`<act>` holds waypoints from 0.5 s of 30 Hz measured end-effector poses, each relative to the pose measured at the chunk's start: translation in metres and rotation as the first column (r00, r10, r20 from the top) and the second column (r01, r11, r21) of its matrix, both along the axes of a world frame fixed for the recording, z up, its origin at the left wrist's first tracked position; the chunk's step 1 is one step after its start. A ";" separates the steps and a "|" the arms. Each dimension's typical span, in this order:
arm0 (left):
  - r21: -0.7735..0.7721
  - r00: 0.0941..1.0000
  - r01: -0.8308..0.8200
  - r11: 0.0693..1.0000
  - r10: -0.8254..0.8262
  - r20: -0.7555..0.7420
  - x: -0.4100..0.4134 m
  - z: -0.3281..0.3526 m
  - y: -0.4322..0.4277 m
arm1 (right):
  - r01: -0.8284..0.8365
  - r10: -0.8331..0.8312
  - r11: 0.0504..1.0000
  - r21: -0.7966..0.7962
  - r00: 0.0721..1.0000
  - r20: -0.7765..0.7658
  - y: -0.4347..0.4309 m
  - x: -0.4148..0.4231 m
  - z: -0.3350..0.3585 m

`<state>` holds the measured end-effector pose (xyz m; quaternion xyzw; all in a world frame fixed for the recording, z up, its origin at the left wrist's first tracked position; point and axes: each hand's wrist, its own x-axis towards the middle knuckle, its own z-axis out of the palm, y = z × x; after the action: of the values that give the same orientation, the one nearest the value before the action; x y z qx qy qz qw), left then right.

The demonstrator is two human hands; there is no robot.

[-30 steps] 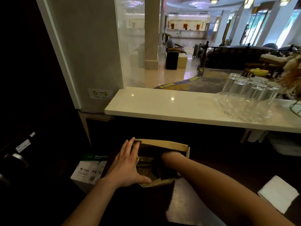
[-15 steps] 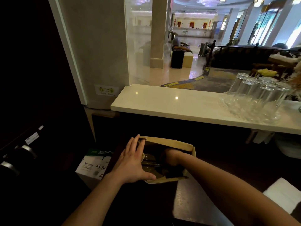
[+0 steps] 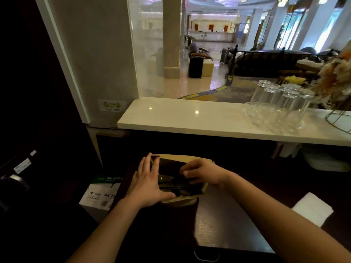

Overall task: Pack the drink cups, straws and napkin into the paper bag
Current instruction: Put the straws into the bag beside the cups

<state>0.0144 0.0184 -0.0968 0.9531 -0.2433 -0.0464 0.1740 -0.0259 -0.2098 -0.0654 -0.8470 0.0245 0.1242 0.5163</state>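
Observation:
A brown paper bag (image 3: pixel 181 200) stands open on the dark counter in front of me. My left hand (image 3: pixel 150 185) lies spread against its left wall, with the thumb hooked over the front rim. My right hand (image 3: pixel 203 173) hovers at the bag's mouth with bent fingers, and I see nothing in them. Deep in the bag's shadow, clear cup lids (image 3: pixel 167 178) show dimly. I cannot make out any straws. A folded white napkin (image 3: pixel 311 208) lies on the counter to the right, apart from the bag.
A white stone ledge (image 3: pixel 190 118) runs behind the bag, with several upturned drinking glasses (image 3: pixel 279 107) and a wire stand (image 3: pixel 340 118) at its right. A box of A4 paper (image 3: pixel 100 192) sits low to the left. A lobby lies beyond.
My right hand was sunk deep in the bag and has risen to its mouth. My left hand has kept its place on the bag's left side.

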 end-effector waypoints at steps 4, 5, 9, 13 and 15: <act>-0.027 1.000 -0.023 0.999 0.023 0.003 -0.001 -0.001 -0.003 | 0.188 -0.210 0.905 0.381 0.978 0.017 -0.039 -0.035 0.011; -0.032 1.000 -0.027 0.999 0.027 0.005 -0.001 -0.001 -0.003 | 0.223 -0.256 0.885 0.409 0.966 0.028 -0.051 -0.045 0.009; -0.055 0.998 -0.033 0.998 0.035 0.042 -0.004 0.000 -0.008 | 0.421 -0.462 0.844 0.333 0.886 0.049 -0.098 -0.080 -0.014; -0.068 0.998 -0.036 0.997 0.039 0.055 -0.007 -0.001 -0.008 | 0.697 -0.706 0.706 0.125 0.705 0.059 -0.153 -0.108 -0.060; -0.066 0.997 -0.058 0.996 0.061 0.046 -0.006 -0.002 -0.006 | 0.809 -0.817 0.573 0.127 0.577 0.009 -0.182 -0.123 -0.084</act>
<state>0.0083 0.0121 -0.0983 0.9547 -0.2202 -0.0102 0.1998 -0.1491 -0.3915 -0.1496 -0.7154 0.3862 -0.1537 0.5616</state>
